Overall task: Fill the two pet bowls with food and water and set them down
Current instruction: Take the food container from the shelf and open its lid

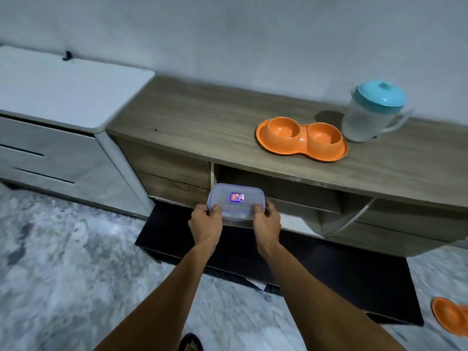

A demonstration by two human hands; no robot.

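An orange double pet bowl [301, 139] sits on the wooden cabinet top [202, 122], both cups empty. Right beside it stands a clear water jug [367, 117] with a teal lid. A clear lidded plastic container [235, 201] with a small label is held in front of the cabinet's open shelf. My left hand [206, 222] grips its left end and my right hand [267, 220] grips its right end. What the container holds cannot be made out. A second orange bowl [450, 320] lies on the floor at the right edge, partly cut off.
A white drawer unit [63, 117] stands left of the wooden cabinet. A dark mat [342, 269] lies on the mottled floor in front of the cabinet. The cabinet has open shelves [278, 188] below its top. My foot shows at the bottom edge.
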